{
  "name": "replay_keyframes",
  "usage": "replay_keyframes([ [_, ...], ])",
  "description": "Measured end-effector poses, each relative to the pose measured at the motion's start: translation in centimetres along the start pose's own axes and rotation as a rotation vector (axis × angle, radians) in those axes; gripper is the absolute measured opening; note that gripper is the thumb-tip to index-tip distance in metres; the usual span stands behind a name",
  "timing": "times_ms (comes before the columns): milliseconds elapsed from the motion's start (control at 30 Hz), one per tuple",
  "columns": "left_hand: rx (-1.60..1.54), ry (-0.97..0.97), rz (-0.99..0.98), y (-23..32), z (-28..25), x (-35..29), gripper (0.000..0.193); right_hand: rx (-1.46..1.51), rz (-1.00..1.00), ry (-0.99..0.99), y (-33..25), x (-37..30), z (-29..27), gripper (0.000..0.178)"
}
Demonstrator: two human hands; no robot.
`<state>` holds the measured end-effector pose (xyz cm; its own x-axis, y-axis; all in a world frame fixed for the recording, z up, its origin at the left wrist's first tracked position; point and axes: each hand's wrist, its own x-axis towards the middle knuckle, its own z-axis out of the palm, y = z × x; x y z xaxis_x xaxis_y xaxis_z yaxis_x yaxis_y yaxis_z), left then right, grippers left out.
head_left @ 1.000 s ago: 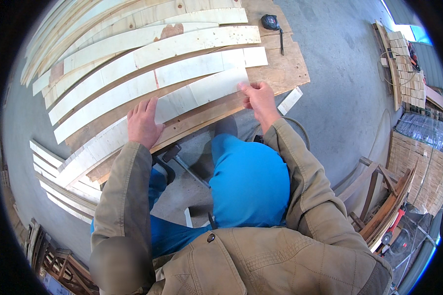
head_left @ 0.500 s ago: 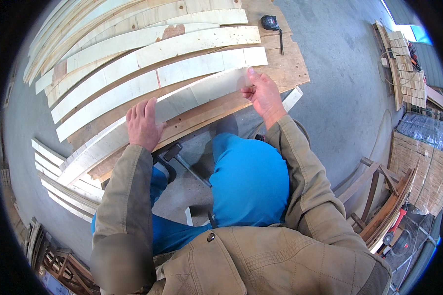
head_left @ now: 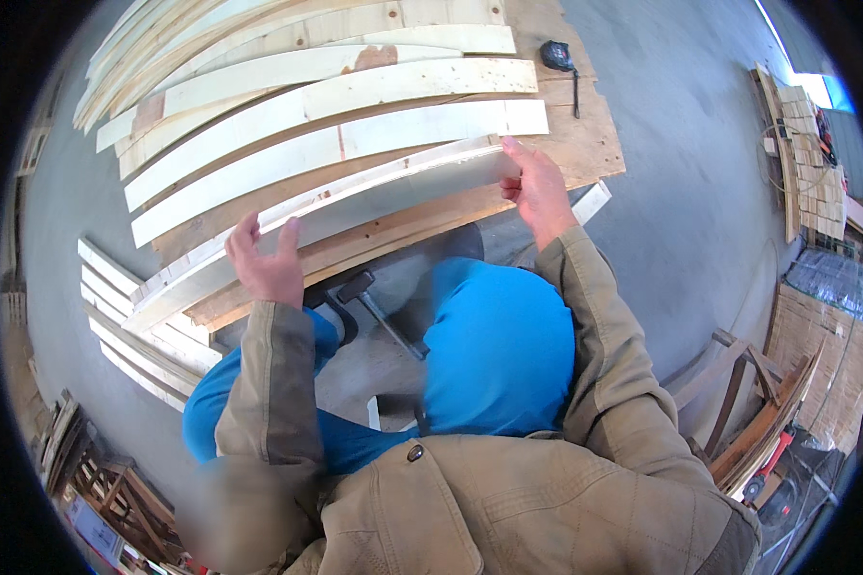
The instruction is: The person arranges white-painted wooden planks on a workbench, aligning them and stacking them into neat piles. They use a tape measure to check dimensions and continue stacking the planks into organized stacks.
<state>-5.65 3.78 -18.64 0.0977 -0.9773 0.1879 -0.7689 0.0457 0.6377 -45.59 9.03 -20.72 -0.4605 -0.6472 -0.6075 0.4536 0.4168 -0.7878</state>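
Note:
A long, pale, slightly curved wooden board [head_left: 393, 196] is tipped up along the near edge of the plywood work surface [head_left: 585, 144], its broad face toward me. My right hand [head_left: 542, 192] pinches the board's right end between thumb and fingers. Farther left, my left hand [head_left: 270, 264] is at the same board with thumb and fingers spread apart, not closed round it. Just beyond lies another curved white board [head_left: 403, 134], and behind it several more curved boards [head_left: 422, 84] are laid out side by side.
A black tape measure [head_left: 556, 56] rests on the plywood at the far right. Below, between my legs, stands a hammer [head_left: 384, 318]. Pale wooden strips [head_left: 129, 321] lie low at the left. Stacked wood blocks [head_left: 805, 163] and a wooden frame [head_left: 738, 383] stand to the right.
The board has turned from lying flatter to standing more on its edge. My left hand has loosened and spread its fingers; my right hand keeps the end. The whole view has shifted slightly.

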Motion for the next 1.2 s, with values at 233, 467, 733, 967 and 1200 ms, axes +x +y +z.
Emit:
replay_keyframes([
  [233,-0.834,0.085,-1.209,-5.4,-3.3,-1.2,0.103,0.065,-0.003,-0.015,-0.1,-0.2,-0.1,0.038],
  [467,-1.050,0.090,-1.387,-7.7,-3.6,0.7,0.136,0.137,-0.044,-0.138,-0.1,-0.3,-1.0,0.028],
  [733,-1.206,0.185,-1.284,-8.9,-2.9,1.4,0.086,0.203,-0.084,-0.295,1.5,0.9,-3.0,0.018],
  [967,-1.155,0.222,-1.267,-7.8,-3.6,1.0,0.042,0.170,-0.084,-0.313,2.2,1.4,-3.7,0.013],
  [1200,-1.162,0.310,-1.316,-6.0,-3.9,0.0,0.036,0.064,-0.157,-0.282,1.9,1.1,-3.8,0.041],
])
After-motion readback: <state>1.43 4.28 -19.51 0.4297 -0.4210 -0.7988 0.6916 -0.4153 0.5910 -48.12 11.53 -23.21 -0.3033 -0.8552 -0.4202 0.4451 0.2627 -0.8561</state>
